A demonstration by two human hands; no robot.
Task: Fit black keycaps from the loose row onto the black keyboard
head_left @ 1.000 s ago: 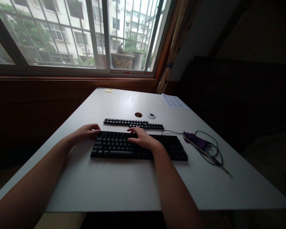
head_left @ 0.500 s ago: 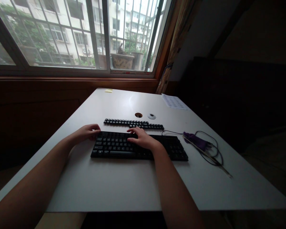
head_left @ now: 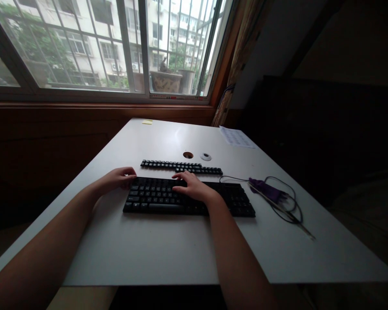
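Both our hands sit at the black keyboard (head_left: 161, 200): we want a steady corner and a light touch.
Our left hand (head_left: 121, 177) is drawn in narrow at the keyboard's far corner; whether it grips the edge we cannot tell. Our right hand (head_left: 190, 186) spreads over the far keys, thumb and fingers parted, with the keyboard stretching out under it to both sides. We would do well to brace with the left hand, so the board doesn't slide on the table (head_left: 142, 254), and to hold the right wrist light over the near keys. Just beyond the right fingertips stand rows of keys (head_left: 181, 166), easily knocked, so small, careful finger movements suit us best.
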